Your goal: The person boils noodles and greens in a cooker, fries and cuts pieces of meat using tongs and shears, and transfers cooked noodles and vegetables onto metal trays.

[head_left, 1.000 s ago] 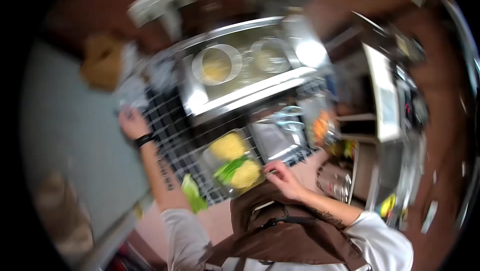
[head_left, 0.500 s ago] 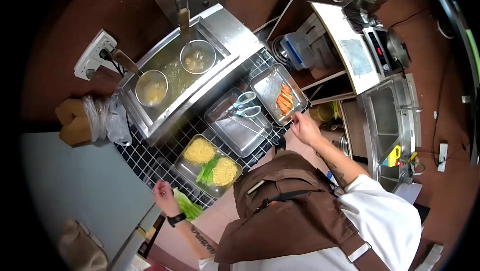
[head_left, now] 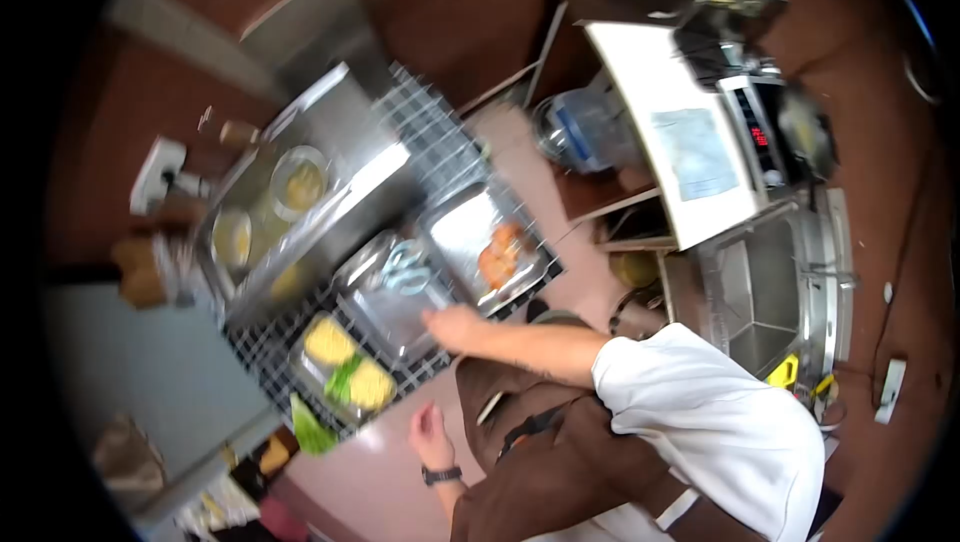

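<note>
Metal oblong tray (head_left: 388,320) near right hand (head_left: 453,329), rounded yellow noodle clumps (head_left: 371,388)

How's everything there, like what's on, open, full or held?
Display: lit red.
Strainers: in the tank, food inside.
Noodles: two heaps in a tray.
Scissors: in the middle tray; open or shut unclear.
Left hand: curled, nothing seen in it.
Right hand: at the middle tray, touch unclear.

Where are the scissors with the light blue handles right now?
In the head view, left of centre, the scissors lie in the middle metal tray, between the noodle tray and the tray of orange food, beyond the right hand.
</note>
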### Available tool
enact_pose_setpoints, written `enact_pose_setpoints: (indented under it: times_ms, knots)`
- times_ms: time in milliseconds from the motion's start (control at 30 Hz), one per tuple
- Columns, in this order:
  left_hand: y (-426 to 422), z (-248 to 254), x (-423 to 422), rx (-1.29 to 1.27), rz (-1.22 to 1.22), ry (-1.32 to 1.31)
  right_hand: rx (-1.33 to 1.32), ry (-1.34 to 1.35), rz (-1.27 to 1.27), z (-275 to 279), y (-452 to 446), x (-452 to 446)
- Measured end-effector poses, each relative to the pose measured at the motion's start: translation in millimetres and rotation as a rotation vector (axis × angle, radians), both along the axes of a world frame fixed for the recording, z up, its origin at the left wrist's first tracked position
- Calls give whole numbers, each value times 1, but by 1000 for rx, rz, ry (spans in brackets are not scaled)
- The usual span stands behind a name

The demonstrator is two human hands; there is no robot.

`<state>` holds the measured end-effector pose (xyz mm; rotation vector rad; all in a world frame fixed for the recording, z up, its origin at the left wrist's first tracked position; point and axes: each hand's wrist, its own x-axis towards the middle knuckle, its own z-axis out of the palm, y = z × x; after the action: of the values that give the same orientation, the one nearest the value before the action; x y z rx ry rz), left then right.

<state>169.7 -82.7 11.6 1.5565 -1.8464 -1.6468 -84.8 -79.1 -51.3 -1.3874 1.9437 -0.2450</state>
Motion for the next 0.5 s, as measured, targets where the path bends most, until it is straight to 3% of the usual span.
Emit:
enact_pose_setpoints:
  times_ms: [33,167,267,333,367,433,500]
  knots:
    - [3,-11,4,-47,-52,-13,-90,4,-63,9,11,-4]
    - [9,-22,-1,38,-49,-8,24,-219,-163,124,81,-85]
    - [11,-55,12,105,-166,-28,71,-115,-352,201,157,-173]
    - [19,-115,37,305,-57,-86,54,160,-487,235,214,-247]
    - [23,-128,37,370,-35,-144,169,138,-692,284,230,-282]
    - [34,-141,10,452,-53,-279,42,450,-923,306,294,-370]
    - [47,-148,-43,466,-86,-357,58,894,-970,350,325,-444]
